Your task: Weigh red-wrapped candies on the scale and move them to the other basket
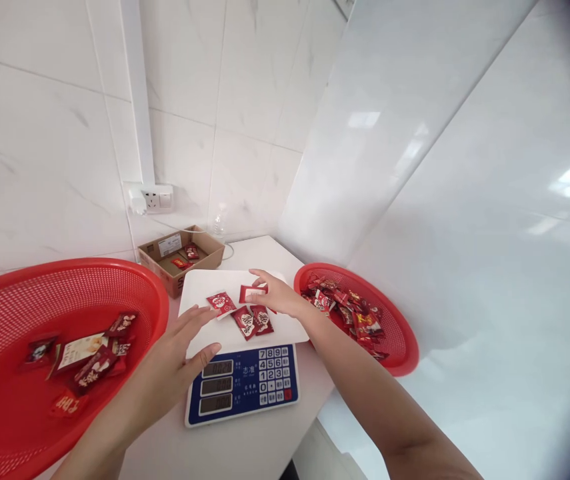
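My right hand (279,295) pinches a small red snack packet (247,292) with a white patch, over the white pan (197,285) of a digital scale (242,393). Below it, three more red packets lie on the pan: one at the left (220,302), one in the middle (243,324) and one beside that (263,321). Over the pan's left edge, my left hand (177,357) is open, thumb and fingers apart. Its fingertips come close to the left packet; whether they touch it I cannot tell. The scale's blue panel has three displays and a keypad.
To the left stands a large red basket (152,283) with several snack packets. A smaller red basket (407,347) at the right holds many more. Behind the scale are a cardboard box (207,257) with a few packets, a clear bottle (220,220) and a wall socket (152,200) with a cable.
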Motion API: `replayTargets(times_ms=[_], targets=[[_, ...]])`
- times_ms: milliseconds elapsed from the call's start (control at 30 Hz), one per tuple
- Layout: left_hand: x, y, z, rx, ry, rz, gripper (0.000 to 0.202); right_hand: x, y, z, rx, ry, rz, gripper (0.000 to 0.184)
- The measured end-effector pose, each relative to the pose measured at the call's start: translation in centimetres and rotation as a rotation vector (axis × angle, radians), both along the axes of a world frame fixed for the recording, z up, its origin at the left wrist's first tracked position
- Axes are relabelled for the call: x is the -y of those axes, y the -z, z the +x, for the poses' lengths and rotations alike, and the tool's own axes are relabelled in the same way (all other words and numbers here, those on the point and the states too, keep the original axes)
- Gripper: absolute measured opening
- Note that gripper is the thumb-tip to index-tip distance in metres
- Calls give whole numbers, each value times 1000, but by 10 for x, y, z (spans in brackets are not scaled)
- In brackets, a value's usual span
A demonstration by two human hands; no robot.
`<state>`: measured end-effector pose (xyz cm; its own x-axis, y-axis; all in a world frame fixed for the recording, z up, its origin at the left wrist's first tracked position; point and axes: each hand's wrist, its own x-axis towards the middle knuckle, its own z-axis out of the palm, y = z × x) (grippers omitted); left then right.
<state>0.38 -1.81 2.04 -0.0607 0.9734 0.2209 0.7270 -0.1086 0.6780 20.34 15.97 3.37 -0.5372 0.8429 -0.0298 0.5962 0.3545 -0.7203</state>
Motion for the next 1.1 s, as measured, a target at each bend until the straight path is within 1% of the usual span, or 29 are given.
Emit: replayTargets(times_ms=[33,100,167,233,300,400,467,533,700,800,867,967,1033,1100], targets=[[0,-1,0,-7,2,1,49,-1,-1,-1,31,9,40,70],[0,-2,0,-28,-3,-1,49,-2,-3,-2,75,67,121,58],[0,-4,-1,-41,-8,-7,49,-2,-6,-1,58,144,139,48],[-1,-4,-1,-36,-5,-14,49,0,-9,-1,-9,198,91,42],[-1,-4,-1,-30,5,-11,49,2,-10,-2,-117,218,-4,41],[-1,-4,-1,-30,11,7,47,6,-10,-5,-251,199,-165,41],[-1,-4,0,-32,14,20,47,9,-8,-7,-271,159,-225,43],[-1,-5,0,-38,14,19,47,13,-7,-7,-229,117,-174,44],[1,-7,-1,-50,1,-1,47,32,-1,1,3,20,175,41],[2,-6,-2,-41,4,12,47,48,9,5,101,-24,315,39],[1,-6,-2,-38,4,14,47,60,17,6,178,-38,348,40],[1,-6,-1,-35,5,18,46,77,26,4,271,-86,324,40],[0,-6,-1,-35,3,27,46,86,27,2,275,-124,308,39],[1,-6,-1,-35,2,47,46,93,24,1,226,-157,277,37]])
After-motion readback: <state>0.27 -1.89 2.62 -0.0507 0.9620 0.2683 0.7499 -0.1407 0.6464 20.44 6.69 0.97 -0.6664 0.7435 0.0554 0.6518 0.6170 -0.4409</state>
